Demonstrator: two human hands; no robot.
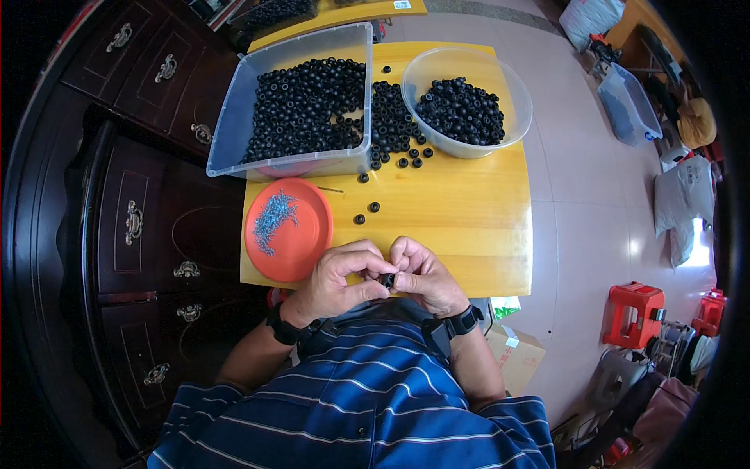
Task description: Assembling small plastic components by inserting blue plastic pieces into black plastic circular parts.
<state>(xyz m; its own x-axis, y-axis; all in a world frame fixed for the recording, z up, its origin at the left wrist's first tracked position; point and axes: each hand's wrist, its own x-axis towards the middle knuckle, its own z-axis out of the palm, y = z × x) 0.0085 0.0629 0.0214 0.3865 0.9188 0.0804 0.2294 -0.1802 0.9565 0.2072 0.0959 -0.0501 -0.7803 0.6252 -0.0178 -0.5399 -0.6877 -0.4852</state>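
Observation:
At the near edge of the yellow table (469, 227), my left hand (344, 273) and my right hand (422, 277) meet around one small black ring-shaped part (387, 280). The left thumb and fingers pinch it, and the right thumb and fingertips press at its right side. Whether a tiny pin is also between the fingers cannot be made out. Left of my hands lies a red-orange plate (301, 254) with a heap of small bluish-grey pins (273, 221). Just beyond my hands rest two loose black ring parts, one of them (359, 219) nearer me.
A clear rectangular bin (226, 141) full of black ring parts stands far left. A round clear tub (519, 117) holds more at far right, with loose ones (387, 117) between. A thin rod (331, 190) lies beyond the plate. Dark cabinets (148, 227) flank the left side.

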